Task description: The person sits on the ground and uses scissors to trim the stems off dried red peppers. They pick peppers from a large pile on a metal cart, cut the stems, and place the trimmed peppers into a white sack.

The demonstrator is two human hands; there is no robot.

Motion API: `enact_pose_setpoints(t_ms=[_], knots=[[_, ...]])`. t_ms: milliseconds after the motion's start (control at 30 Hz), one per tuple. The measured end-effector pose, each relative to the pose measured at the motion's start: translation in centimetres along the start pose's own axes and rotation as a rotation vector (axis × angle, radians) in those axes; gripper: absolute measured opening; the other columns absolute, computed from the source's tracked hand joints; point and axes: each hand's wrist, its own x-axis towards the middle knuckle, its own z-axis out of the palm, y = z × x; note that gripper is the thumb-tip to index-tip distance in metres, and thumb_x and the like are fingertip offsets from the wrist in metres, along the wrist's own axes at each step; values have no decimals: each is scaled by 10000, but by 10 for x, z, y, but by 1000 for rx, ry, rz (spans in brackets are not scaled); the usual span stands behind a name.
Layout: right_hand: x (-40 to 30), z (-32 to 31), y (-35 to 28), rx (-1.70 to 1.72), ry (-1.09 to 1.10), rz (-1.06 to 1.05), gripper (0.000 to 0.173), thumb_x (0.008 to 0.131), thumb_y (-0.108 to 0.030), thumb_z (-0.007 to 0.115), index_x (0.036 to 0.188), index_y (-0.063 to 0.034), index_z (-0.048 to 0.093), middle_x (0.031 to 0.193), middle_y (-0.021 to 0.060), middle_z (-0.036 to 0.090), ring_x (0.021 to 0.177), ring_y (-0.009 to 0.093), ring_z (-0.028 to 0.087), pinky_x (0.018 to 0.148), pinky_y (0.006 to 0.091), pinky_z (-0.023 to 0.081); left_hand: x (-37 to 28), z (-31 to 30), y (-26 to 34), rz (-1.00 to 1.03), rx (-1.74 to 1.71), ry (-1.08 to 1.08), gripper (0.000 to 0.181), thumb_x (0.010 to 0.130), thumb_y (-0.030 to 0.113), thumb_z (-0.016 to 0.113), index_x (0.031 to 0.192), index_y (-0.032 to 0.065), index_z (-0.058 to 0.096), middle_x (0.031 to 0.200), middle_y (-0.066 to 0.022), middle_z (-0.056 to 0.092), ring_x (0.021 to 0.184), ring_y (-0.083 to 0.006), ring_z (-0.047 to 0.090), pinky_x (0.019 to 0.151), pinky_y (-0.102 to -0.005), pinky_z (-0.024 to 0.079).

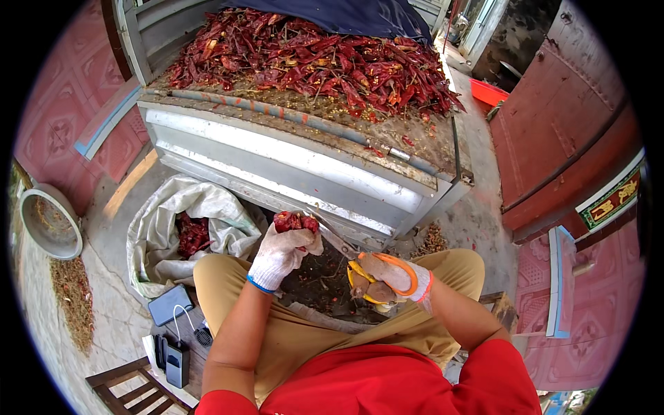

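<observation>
My left hand (282, 255), in a white knit glove with a blue cuff edge, grips a small bunch of dried red chili peppers (295, 222). My right hand (391, 276), gloved too, holds orange-handled scissors (340, 243). Their blades point up and left, with the tips close beside the bunch; whether they touch it, I cannot tell. Left of my knees stands a white woven sack (155, 236) with its rim rolled down and more red peppers (192, 236) inside. A large heap of dried chili peppers (311, 62) lies on the metal truck bed (280, 140) in front of me.
A dark blue sheet (347, 18) covers the heap's back. To my left are a phone (170, 305), a black power bank (177, 365) with a white cable, and a grey basin (52, 223). Plant debris (72, 301) lies on the floor. A red metal door (555, 124) stands right.
</observation>
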Motion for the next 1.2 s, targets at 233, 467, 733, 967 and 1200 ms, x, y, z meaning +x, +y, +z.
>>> enact_pose_setpoints(t_ms=[233,467,733,967,1200], knots=[[21,42,35,615,-228,-222,881,872,-853,350,884,-23,644,532,-45,428,424,66,339,412,240,235,5,3,1,14,-137,-32,154,754,3,664,871,-47,577,704,-107,557,598,-220,550,608,-365,468],[36,49,18,-272,348,-145,647,942,-646,529,947,-9,644,671,117,608,562,223,564,532,321,445,-2,8,12,94,28,148,217,771,-57,632,984,-92,619,780,-103,621,664,-178,578,619,-315,478],[46,34,1,-477,542,-12,507,933,-544,640,924,-38,614,753,125,670,578,233,611,513,356,459,6,7,18,86,124,135,125,801,-21,618,914,-66,589,736,-65,582,636,-151,525,597,-284,428],[50,25,-5,-573,493,65,539,952,-564,600,967,-26,625,727,111,663,557,223,598,525,339,471,10,-7,11,89,-2,36,96,819,-24,637,883,-67,580,722,-81,567,625,-169,522,595,-322,444],[66,7,14,-551,366,28,621,955,-641,524,915,-28,618,783,185,681,700,332,675,680,404,548,16,-15,8,89,-22,33,101,812,-30,636,890,-66,583,715,-76,557,610,-170,515,596,-328,459]])
